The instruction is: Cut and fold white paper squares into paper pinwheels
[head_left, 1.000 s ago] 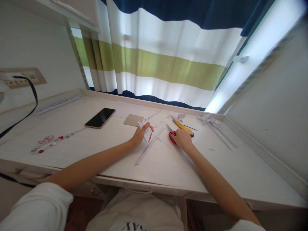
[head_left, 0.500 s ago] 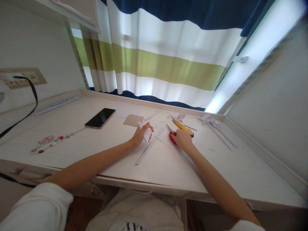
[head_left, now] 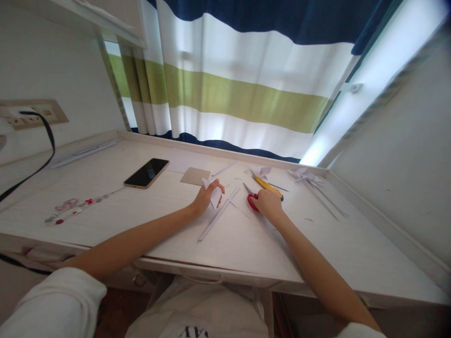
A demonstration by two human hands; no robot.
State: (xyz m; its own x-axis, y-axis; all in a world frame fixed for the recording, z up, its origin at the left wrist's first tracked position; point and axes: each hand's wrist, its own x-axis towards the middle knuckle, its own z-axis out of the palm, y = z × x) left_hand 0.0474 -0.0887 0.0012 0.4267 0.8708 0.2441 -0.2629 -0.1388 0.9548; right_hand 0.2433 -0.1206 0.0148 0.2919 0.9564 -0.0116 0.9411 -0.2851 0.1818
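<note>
My left hand (head_left: 204,199) is closed round a folded white paper piece (head_left: 214,195) near the middle of the white desk (head_left: 141,220). My right hand (head_left: 268,204) lies over the red handles of a pair of scissors (head_left: 251,197), whose blades point away to the upper left. A long white paper stick (head_left: 218,215) lies on the desk between the two hands. A yellow utility knife (head_left: 268,186) sits just beyond my right hand.
A black phone (head_left: 146,172) and a brown card (head_left: 195,176) lie to the left. White paper pinwheels on sticks (head_left: 312,184) lie at the right. Small beads and clips (head_left: 70,209) sit near the left edge. A black cable (head_left: 38,155) hangs from a wall socket. Striped curtains hang behind.
</note>
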